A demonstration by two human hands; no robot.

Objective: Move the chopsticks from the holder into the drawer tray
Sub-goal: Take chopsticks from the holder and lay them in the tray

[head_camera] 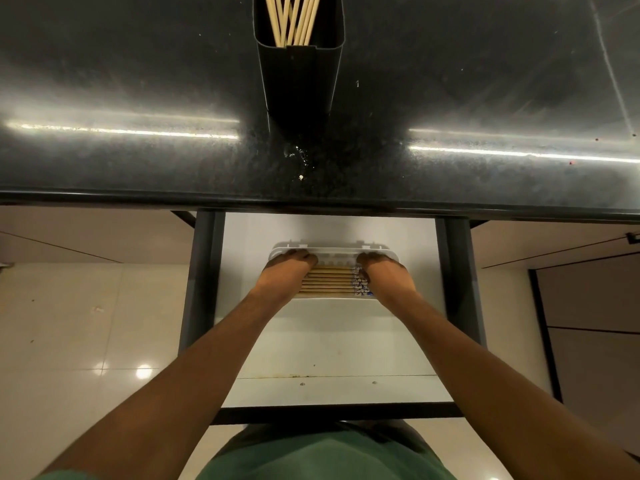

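A dark rectangular holder [299, 77] stands on the black countertop, with several pale wooden chopsticks [294, 19] upright in it. Below, an open white drawer holds a white tray [334, 252] with several chopsticks [327, 280] lying side by side, their patterned ends to the right. My left hand [285, 273] rests palm-down on the tray's left end, fingers at its far rim. My right hand [384, 275] does the same on the right end. Whether the fingers grip the rim or only press on it is hidden.
The black countertop [138, 150] overhangs the drawer's back part. The drawer's white floor [332, 341] spreads in front of the tray, bounded by dark side rails [199, 278]. Glossy floor tiles [86, 323] lie to both sides. A green shirt [311, 459] fills the bottom edge.
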